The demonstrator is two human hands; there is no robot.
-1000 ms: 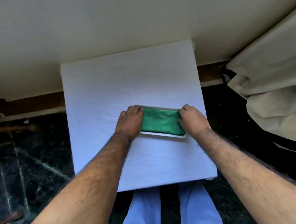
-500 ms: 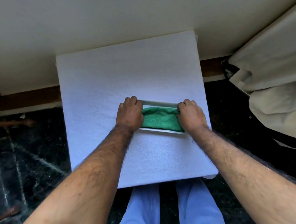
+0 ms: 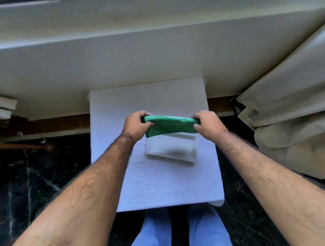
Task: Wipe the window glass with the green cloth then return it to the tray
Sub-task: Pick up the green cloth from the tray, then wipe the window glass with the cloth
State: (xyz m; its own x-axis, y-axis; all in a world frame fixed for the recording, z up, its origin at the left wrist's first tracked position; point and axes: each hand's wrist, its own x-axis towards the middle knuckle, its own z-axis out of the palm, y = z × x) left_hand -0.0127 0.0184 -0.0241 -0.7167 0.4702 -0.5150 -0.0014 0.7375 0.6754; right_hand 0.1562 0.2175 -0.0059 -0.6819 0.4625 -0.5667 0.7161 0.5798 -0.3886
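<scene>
A folded green cloth (image 3: 170, 125) hangs stretched between my two hands, lifted just above the tray. My left hand (image 3: 136, 126) grips its left end and my right hand (image 3: 208, 124) grips its right end. Below the cloth lies a small white rectangular tray (image 3: 171, 151) with nothing in it, resting on a white towel-covered table (image 3: 161, 183). The window glass is not clearly in view; only a pale sill or wall (image 3: 154, 53) runs across the top.
A cream curtain (image 3: 292, 104) hangs bunched at the right, close to my right forearm. Dark marbled floor (image 3: 40, 174) lies on both sides of the table. A wooden stick (image 3: 21, 147) lies at the left. My blue trouser legs (image 3: 178, 233) show below.
Both hands closed on the cloth's ends and raised it out of the tray, which now lies bare. The view tilted upward, showing more of the wall.
</scene>
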